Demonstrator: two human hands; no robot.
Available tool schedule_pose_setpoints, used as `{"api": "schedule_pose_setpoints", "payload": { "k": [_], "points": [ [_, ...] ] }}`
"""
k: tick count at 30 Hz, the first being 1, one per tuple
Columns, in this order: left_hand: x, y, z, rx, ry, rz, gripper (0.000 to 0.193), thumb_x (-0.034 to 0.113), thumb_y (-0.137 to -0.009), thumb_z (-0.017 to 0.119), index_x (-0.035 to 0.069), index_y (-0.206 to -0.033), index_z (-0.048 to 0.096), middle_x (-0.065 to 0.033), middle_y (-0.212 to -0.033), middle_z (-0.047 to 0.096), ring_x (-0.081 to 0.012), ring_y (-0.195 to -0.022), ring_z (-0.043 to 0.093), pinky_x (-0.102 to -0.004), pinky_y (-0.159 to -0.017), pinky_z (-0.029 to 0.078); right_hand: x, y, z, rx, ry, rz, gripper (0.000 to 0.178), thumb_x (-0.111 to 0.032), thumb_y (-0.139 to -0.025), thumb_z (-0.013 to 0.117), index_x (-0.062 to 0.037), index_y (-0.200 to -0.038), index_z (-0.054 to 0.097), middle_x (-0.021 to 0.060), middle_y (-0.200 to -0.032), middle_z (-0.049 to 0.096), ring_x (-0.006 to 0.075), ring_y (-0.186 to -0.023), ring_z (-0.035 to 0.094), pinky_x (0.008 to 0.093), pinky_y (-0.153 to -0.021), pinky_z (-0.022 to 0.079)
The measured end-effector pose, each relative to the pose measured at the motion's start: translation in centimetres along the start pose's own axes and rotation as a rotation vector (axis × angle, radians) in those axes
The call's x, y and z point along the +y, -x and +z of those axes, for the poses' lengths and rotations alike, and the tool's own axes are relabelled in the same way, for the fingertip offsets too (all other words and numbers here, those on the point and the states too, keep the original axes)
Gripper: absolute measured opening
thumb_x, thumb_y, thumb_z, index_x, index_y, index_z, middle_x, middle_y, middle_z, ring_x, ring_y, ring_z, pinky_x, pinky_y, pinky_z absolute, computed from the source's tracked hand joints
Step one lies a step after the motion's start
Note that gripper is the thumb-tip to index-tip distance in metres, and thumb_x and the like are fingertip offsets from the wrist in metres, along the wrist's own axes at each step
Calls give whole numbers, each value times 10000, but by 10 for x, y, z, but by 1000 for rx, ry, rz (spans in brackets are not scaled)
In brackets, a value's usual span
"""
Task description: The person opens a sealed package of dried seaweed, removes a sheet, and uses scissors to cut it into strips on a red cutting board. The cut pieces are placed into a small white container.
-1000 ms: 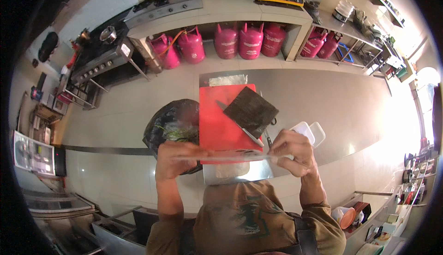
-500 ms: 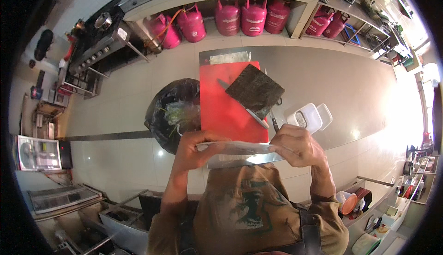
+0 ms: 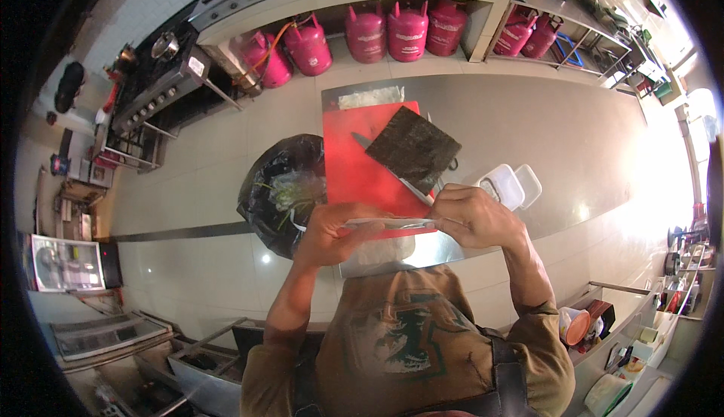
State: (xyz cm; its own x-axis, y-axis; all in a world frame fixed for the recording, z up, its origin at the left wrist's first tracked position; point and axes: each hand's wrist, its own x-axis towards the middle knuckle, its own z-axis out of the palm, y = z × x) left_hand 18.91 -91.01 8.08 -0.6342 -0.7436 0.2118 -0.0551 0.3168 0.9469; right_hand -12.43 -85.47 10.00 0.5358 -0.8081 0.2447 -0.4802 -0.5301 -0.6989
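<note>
My left hand and my right hand pinch the two ends of a thin, pale plastic packet. It is seen almost edge-on, so its contents cannot be made out. Beyond it, a dark green nori sheet lies turned at an angle across the red cutting board, its right corner past the board's edge. A knife blade sticks out from under the sheet on the left. To the right of the board, near my right hand, stands a white plastic tub with its lid beside it.
Left of the steel table is a black rubbish bag holding plastic and green scraps. A crumpled clear wrapper lies at the table's far edge. Pink gas cylinders stand under the far counter. A stove is at the far left.
Both hands have moved slightly away from my body and closer together, bringing the packet over the board's near edge. The nori sheet stays where it was on the board.
</note>
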Motion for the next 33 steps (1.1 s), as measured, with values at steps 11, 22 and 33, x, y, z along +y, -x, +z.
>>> {"api": "schedule_pose_setpoints", "payload": {
  "k": [11,22,33],
  "points": [
    [3,0,19,-19,-137,142,184,91,-966,808,31,-1138,835,-125,-1075,841,-220,-945,819,-333,-797,627,-5,6,16,63,47,-64,122,-99,-918,777,-3,-965,718,136,-894,667,347,-872,654,463,-785,543],
    [25,-16,37,-187,-267,198,220,31,-940,781,27,-1158,807,-115,-1157,823,-272,-1076,802,-384,-929,636,-10,26,19,156,-50,-80,146,-93,-922,780,-18,-1046,761,138,-968,668,335,-950,670,462,-820,562],
    [118,-43,52,-132,-255,205,283,251,-901,845,49,-1081,762,-111,-1094,746,-332,-985,733,-423,-848,611,7,86,-34,550,220,654,184,-215,-1071,618,-58,-1079,714,158,-1048,680,320,-944,691,427,-768,595]
  ]
}}
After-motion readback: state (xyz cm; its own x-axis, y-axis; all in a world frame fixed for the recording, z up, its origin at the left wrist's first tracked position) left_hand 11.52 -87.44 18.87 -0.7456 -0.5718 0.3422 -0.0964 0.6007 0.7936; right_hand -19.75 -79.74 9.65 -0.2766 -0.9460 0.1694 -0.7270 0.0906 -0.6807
